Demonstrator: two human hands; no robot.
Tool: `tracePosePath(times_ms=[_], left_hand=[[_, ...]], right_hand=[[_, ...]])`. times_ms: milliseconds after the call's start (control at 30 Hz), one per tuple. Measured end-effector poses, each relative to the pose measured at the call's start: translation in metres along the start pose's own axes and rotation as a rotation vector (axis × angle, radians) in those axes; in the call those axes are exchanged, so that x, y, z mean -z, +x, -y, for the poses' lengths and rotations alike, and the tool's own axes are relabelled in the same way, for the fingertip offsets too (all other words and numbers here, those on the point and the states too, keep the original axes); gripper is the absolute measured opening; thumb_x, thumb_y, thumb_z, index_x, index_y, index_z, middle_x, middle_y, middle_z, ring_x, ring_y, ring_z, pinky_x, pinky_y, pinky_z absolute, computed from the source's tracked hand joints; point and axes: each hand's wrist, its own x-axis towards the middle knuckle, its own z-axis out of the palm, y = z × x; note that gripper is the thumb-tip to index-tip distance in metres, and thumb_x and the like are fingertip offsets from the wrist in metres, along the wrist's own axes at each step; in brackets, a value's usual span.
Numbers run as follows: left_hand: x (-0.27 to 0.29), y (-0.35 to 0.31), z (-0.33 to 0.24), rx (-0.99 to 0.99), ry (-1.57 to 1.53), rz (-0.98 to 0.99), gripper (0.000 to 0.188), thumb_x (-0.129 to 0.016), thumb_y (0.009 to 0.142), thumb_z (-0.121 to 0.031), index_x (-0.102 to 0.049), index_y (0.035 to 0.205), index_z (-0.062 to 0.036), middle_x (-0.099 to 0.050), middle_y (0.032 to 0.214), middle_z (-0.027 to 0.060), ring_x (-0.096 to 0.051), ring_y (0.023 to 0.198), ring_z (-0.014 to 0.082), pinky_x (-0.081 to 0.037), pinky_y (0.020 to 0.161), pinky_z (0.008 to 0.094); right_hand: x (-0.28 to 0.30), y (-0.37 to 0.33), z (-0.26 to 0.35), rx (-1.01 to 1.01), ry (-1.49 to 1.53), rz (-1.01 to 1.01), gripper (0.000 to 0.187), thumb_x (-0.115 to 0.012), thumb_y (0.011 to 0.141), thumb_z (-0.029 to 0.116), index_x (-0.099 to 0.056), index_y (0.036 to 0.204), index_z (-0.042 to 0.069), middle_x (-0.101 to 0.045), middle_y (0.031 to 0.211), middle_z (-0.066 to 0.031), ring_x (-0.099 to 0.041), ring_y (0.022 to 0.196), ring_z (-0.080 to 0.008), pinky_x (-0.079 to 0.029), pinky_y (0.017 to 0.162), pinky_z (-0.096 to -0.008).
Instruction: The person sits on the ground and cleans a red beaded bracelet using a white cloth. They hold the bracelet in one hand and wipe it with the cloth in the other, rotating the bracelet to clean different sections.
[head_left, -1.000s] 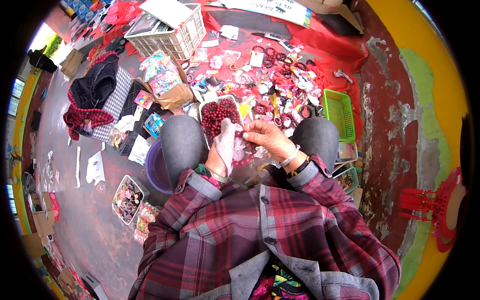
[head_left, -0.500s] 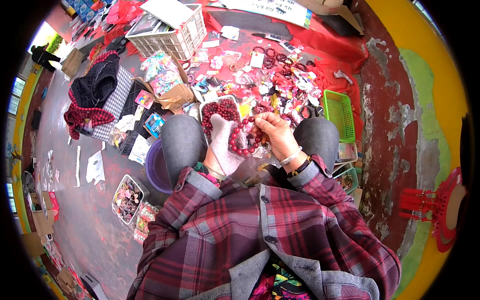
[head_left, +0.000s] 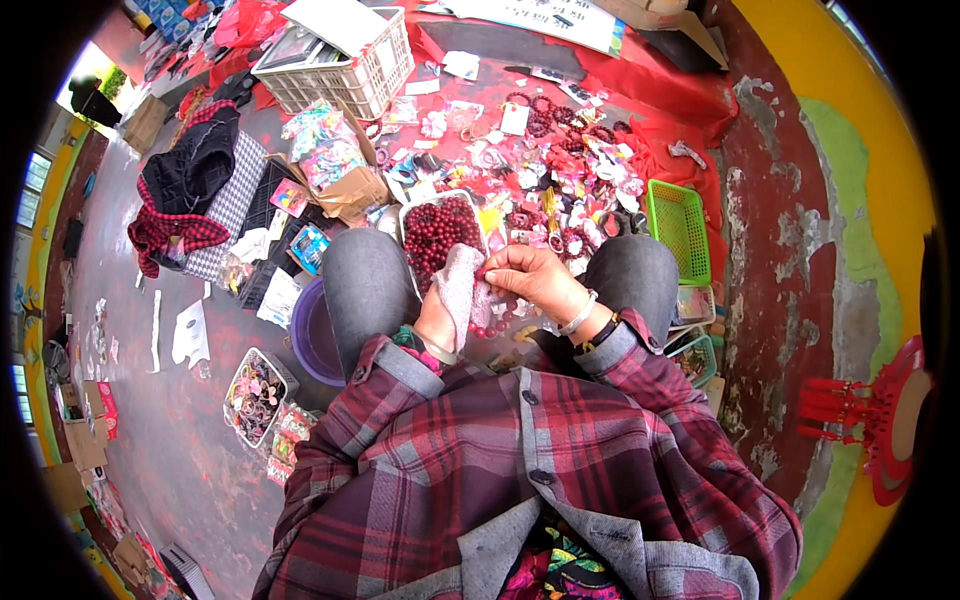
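Observation:
A fuzzy pale pink cloth [head_left: 461,285] covers much of my left hand [head_left: 436,322], which is closed with its fingers mostly hidden underneath. Between my hands is a red bead bracelet [head_left: 497,328]; part of it disappears into the cloth and several beads hang below. Thumb and fingertips of my right hand [head_left: 537,278] pinch the bracelet beside the cloth. Just beyond my left hand, between my knees, stands a white basket filled with dark red beads [head_left: 437,232].
A heap of hair ornaments and bracelets [head_left: 575,185] spreads ahead over red sheeting. At right stands a green plastic basket [head_left: 678,232]. A purple basin [head_left: 316,335] and a white basket of small accessories [head_left: 257,398] are at left. Farther back is a white crate [head_left: 345,80].
The loop of beads, earlier spread out between my hands, is now mostly gathered into the cloth. My left hand has turned and dropped slightly; my right fingers moved down and left.

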Motion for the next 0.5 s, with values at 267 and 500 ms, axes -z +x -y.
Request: tracePosePath(times_ms=[267, 500], left_hand=[[-0.010, 0.003, -0.012, 0.010, -0.074, 0.082, 0.040, -0.037, 0.098, -0.033, -0.053, 0.111, 0.0016, -0.059, 0.097, 0.0128, -0.059, 0.090, 0.0238, -0.050, 0.080, 0.0374], [-0.012, 0.011, -0.013, 0.086, -0.272, 0.156, 0.049, -0.035, 0.097, -0.044, -0.054, 0.109, -0.0002, -0.058, 0.096, 0.0121, -0.054, 0.093, 0.0235, -0.046, 0.083, 0.0375]], right_hand=[[0.001, -0.003, 0.011, 0.025, 0.228, -0.128, 0.010, -0.060, 0.089, 0.016, -0.062, 0.088, 0.007, -0.062, 0.073, -0.0003, -0.056, 0.062, -0.0068, -0.042, 0.053, -0.0190], [0.007, -0.003, 0.009, -0.034, 0.324, -0.152, 0.011, -0.057, 0.091, 0.022, -0.056, 0.093, 0.011, -0.063, 0.077, -0.0010, -0.058, 0.064, -0.0065, -0.038, 0.048, -0.0175]])
